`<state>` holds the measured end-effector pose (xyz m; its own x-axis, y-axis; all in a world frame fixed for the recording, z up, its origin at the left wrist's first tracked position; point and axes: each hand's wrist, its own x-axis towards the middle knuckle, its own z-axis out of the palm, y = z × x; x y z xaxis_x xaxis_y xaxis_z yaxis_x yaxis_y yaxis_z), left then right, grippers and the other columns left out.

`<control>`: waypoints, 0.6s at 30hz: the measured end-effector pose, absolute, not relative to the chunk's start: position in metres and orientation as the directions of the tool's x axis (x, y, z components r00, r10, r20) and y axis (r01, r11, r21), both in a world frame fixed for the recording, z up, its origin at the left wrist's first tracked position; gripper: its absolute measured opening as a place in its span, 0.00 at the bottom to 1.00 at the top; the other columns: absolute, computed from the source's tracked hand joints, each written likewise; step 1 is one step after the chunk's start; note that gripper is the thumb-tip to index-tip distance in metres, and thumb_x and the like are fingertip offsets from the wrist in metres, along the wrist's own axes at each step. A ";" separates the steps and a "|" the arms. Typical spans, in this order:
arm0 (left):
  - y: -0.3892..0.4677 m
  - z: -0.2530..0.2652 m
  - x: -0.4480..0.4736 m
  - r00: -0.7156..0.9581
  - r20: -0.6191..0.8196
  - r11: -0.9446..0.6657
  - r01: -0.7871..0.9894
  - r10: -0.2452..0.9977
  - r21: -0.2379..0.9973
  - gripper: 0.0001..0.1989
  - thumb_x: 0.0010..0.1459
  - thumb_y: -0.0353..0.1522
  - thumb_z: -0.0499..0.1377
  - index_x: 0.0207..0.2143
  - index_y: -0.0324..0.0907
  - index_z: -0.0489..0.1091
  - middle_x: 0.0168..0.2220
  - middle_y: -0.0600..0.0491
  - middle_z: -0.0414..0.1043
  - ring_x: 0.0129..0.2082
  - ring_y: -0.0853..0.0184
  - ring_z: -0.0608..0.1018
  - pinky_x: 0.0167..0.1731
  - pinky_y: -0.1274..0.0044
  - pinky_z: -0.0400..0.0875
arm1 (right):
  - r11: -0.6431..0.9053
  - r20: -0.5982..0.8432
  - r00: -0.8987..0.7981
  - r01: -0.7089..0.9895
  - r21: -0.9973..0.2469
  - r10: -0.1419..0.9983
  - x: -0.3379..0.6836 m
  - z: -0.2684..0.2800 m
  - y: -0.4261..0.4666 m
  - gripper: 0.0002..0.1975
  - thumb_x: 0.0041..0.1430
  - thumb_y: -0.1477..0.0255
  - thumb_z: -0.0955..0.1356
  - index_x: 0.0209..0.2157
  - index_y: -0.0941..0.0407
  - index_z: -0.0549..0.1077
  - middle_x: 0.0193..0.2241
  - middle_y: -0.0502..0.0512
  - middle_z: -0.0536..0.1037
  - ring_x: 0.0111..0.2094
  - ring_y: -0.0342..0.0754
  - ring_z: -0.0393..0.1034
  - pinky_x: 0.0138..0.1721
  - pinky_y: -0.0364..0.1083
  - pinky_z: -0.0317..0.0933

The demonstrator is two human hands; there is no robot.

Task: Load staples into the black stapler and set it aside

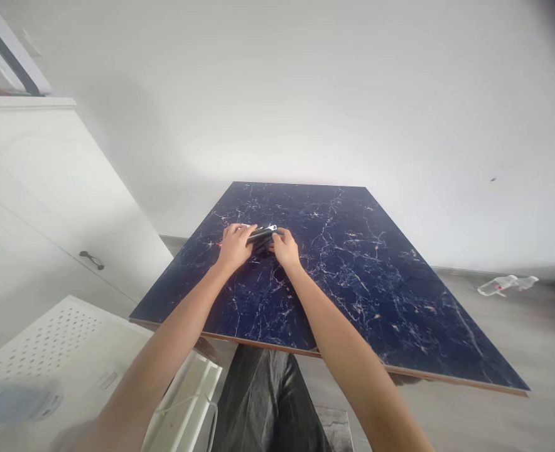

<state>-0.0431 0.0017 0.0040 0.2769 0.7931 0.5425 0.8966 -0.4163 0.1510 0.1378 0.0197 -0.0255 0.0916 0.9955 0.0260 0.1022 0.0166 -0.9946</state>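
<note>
A small bunch of slim objects that look like marker pens (261,234) is gathered between my two hands, just above or on the dark blue marble-patterned tabletop (353,276). One is black, and a white end with black marks shows by the right fingers. My left hand (235,246) closes round the left end, where a bit of red and white peeks out. At the other end, my right hand (285,247) has its thumb and fingers pinched against the black one. How many there are is hidden by the fingers.
A white cabinet (37,188) with a dark handle stands on the left. Below it, a white perforated unit (75,339) carries a clear plastic bottle (18,402). More clear bottles (506,284) lie on the floor at right. A pale wall (306,94) rises behind the table.
</note>
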 end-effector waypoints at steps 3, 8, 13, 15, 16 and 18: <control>0.000 0.006 -0.039 0.433 0.551 -0.558 0.827 0.713 0.071 0.23 0.65 0.25 0.50 0.57 0.49 0.74 0.57 0.51 0.76 0.62 0.52 0.66 0.66 0.53 0.51 | -0.083 -0.090 0.081 -0.086 -0.993 0.993 0.138 -0.024 0.026 0.29 0.66 0.55 0.59 0.65 0.50 0.58 0.53 0.61 0.74 0.46 0.51 0.76 0.39 0.51 0.75; -0.005 0.008 -0.031 0.528 0.495 -0.637 0.768 0.690 0.068 0.23 0.69 0.28 0.47 0.55 0.53 0.76 0.60 0.56 0.74 0.64 0.54 0.66 0.67 0.52 0.48 | -0.166 -0.191 0.035 -0.363 -0.917 0.981 0.138 -0.022 0.030 0.25 0.66 0.59 0.57 0.61 0.51 0.58 0.44 0.58 0.76 0.43 0.50 0.76 0.42 0.51 0.74; -0.005 0.006 -0.033 0.409 0.535 -0.544 0.831 0.739 0.118 0.23 0.66 0.26 0.50 0.56 0.49 0.75 0.58 0.51 0.75 0.60 0.53 0.70 0.63 0.53 0.55 | -0.127 -0.160 0.111 -0.264 -0.956 0.981 0.144 -0.023 0.028 0.18 0.63 0.64 0.59 0.53 0.52 0.67 0.42 0.56 0.77 0.43 0.49 0.77 0.43 0.48 0.74; -0.004 0.004 -0.036 0.353 0.567 -0.510 0.849 0.744 0.140 0.22 0.65 0.26 0.51 0.56 0.48 0.75 0.56 0.50 0.77 0.57 0.53 0.71 0.62 0.55 0.57 | -0.088 -0.122 0.139 -0.227 -0.970 0.983 0.147 -0.025 0.028 0.15 0.61 0.67 0.61 0.47 0.53 0.71 0.41 0.56 0.78 0.41 0.48 0.78 0.44 0.47 0.73; -0.003 0.004 -0.038 0.332 0.580 -0.497 0.855 0.744 0.148 0.21 0.65 0.26 0.52 0.56 0.48 0.75 0.55 0.50 0.77 0.57 0.53 0.71 0.61 0.56 0.57 | -0.059 -0.090 0.156 -0.195 -0.979 0.984 0.148 -0.027 0.029 0.14 0.60 0.67 0.61 0.45 0.53 0.71 0.40 0.56 0.79 0.40 0.48 0.78 0.45 0.47 0.73; -0.002 0.002 -0.040 0.303 0.597 -0.477 0.866 0.743 0.154 0.20 0.65 0.27 0.53 0.55 0.47 0.76 0.54 0.50 0.78 0.56 0.53 0.71 0.59 0.58 0.59 | 0.045 0.037 0.149 -0.045 -0.998 0.988 0.148 -0.030 0.029 0.15 0.60 0.67 0.60 0.46 0.54 0.71 0.40 0.56 0.79 0.39 0.48 0.78 0.45 0.48 0.73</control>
